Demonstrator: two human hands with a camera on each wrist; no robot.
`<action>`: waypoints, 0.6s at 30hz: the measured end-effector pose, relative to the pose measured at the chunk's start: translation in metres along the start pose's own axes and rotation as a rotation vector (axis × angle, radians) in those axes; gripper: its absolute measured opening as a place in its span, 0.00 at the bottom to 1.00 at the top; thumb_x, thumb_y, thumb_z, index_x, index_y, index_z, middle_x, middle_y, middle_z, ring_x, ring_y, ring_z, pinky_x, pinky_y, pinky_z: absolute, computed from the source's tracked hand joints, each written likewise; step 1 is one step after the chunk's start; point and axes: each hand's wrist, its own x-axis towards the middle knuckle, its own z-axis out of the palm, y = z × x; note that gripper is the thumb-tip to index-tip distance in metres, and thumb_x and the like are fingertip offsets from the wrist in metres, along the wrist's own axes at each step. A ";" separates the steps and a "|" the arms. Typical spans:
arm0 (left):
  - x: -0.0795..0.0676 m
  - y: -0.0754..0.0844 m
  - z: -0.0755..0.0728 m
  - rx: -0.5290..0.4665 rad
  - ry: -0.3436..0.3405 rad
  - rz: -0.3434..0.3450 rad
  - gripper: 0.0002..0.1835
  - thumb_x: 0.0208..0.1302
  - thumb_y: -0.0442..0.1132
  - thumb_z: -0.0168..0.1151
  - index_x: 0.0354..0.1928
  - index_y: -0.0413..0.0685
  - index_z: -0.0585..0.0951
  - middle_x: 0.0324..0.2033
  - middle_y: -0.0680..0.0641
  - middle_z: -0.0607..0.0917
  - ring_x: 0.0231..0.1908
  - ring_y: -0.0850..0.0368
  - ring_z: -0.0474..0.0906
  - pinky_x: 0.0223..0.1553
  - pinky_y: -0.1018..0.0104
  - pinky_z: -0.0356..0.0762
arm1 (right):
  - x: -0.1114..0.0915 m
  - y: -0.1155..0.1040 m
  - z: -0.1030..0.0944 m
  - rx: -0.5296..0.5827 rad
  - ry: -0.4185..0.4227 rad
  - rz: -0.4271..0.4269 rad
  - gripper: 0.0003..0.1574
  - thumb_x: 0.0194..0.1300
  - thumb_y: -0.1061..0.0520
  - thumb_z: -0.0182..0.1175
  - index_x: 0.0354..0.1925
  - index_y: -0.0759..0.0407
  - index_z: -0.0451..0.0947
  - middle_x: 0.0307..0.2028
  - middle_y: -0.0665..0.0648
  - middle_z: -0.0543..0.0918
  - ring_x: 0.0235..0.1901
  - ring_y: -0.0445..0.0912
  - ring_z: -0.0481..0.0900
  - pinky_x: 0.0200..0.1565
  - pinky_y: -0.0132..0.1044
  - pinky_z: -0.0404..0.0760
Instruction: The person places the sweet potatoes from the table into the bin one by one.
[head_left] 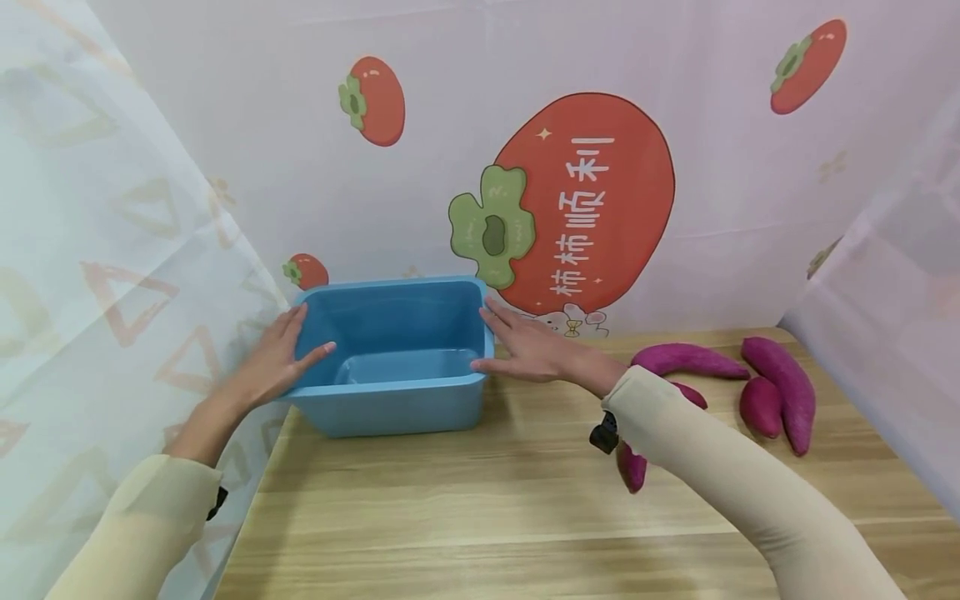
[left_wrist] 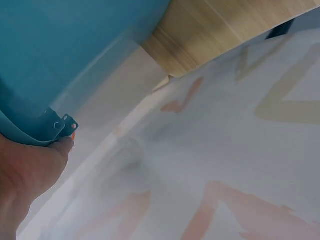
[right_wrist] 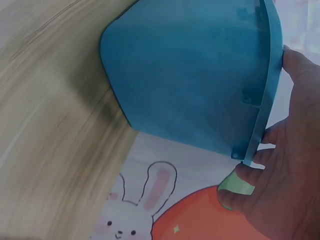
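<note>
A blue rectangular tub (head_left: 382, 408) stands at the back left of the wooden table, its mouth upward and nothing inside. My left hand (head_left: 266, 362) holds its left rim, the thumb reaching over the inside. In the left wrist view, fingers (left_wrist: 62, 145) lie against the outside just under the rim. My right hand (head_left: 528, 346) rests on the opposite rim with fingers fairly straight and spread. The right wrist view shows those fingertips (right_wrist: 270, 135) right at the rim's edge. Part of the left rim is hidden beneath my left hand.
Several purple sweet potatoes (head_left: 780, 387) lie at the table's right, some partly behind my right forearm. White sheets printed with persimmons (head_left: 600, 200) hang behind and at both sides. The left sheet (head_left: 135, 275) comes close to the tub. Wood tabletop (head_left: 420, 517) extends in front.
</note>
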 end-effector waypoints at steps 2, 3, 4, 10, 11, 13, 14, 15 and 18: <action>0.001 0.004 0.001 -0.001 0.003 0.010 0.54 0.78 0.64 0.52 0.85 0.37 0.38 0.82 0.27 0.43 0.80 0.23 0.40 0.71 0.17 0.45 | -0.003 0.003 -0.001 -0.001 -0.001 0.001 0.65 0.71 0.24 0.53 0.86 0.58 0.43 0.86 0.61 0.42 0.84 0.58 0.44 0.77 0.63 0.60; 0.002 0.005 0.001 -0.002 0.005 0.017 0.54 0.78 0.64 0.52 0.85 0.37 0.39 0.82 0.27 0.43 0.80 0.23 0.40 0.71 0.17 0.45 | -0.004 0.005 -0.002 -0.002 -0.002 0.002 0.65 0.71 0.24 0.54 0.86 0.58 0.43 0.86 0.61 0.42 0.84 0.58 0.44 0.77 0.63 0.60; 0.003 0.007 0.002 -0.003 0.007 0.022 0.54 0.78 0.64 0.52 0.85 0.37 0.39 0.82 0.27 0.44 0.80 0.23 0.40 0.72 0.18 0.45 | -0.005 0.006 -0.003 -0.005 -0.002 0.003 0.65 0.71 0.24 0.54 0.86 0.58 0.43 0.86 0.61 0.42 0.84 0.59 0.44 0.77 0.63 0.60; 0.008 0.016 0.008 -0.010 0.015 0.037 0.54 0.78 0.64 0.52 0.85 0.38 0.38 0.82 0.27 0.43 0.80 0.24 0.39 0.72 0.18 0.45 | -0.013 0.016 -0.007 -0.022 -0.007 0.013 0.66 0.70 0.22 0.54 0.86 0.57 0.43 0.86 0.60 0.43 0.83 0.61 0.47 0.75 0.65 0.63; 0.009 0.018 0.009 -0.009 0.014 0.038 0.54 0.78 0.65 0.52 0.85 0.38 0.38 0.82 0.27 0.43 0.81 0.25 0.39 0.73 0.19 0.44 | -0.014 0.018 -0.008 -0.024 -0.007 0.016 0.66 0.70 0.22 0.54 0.86 0.57 0.43 0.86 0.59 0.43 0.83 0.61 0.47 0.75 0.65 0.63; 0.010 0.021 0.012 -0.005 0.011 0.037 0.54 0.78 0.65 0.52 0.85 0.38 0.38 0.83 0.28 0.43 0.81 0.26 0.38 0.73 0.20 0.43 | -0.017 0.020 -0.009 -0.021 -0.007 0.023 0.66 0.69 0.22 0.55 0.86 0.56 0.44 0.86 0.59 0.43 0.83 0.62 0.48 0.74 0.66 0.64; 0.010 0.023 0.013 -0.002 0.011 0.039 0.54 0.78 0.65 0.52 0.85 0.38 0.38 0.83 0.28 0.42 0.81 0.26 0.37 0.74 0.20 0.43 | -0.019 0.022 -0.009 -0.019 -0.008 0.027 0.66 0.69 0.22 0.55 0.86 0.56 0.44 0.86 0.59 0.43 0.83 0.62 0.48 0.74 0.67 0.64; 0.011 0.025 0.014 0.000 0.008 0.038 0.55 0.78 0.66 0.51 0.85 0.38 0.38 0.83 0.29 0.42 0.81 0.27 0.37 0.74 0.21 0.42 | -0.020 0.023 -0.010 -0.019 -0.011 0.030 0.66 0.69 0.22 0.55 0.86 0.56 0.44 0.86 0.58 0.43 0.83 0.62 0.48 0.74 0.67 0.64; 0.012 0.029 0.018 0.006 0.006 0.044 0.55 0.78 0.66 0.51 0.85 0.38 0.38 0.83 0.29 0.42 0.82 0.27 0.36 0.75 0.22 0.42 | -0.025 0.027 -0.011 -0.014 -0.024 0.041 0.66 0.70 0.22 0.55 0.86 0.56 0.44 0.86 0.58 0.42 0.83 0.62 0.47 0.74 0.67 0.64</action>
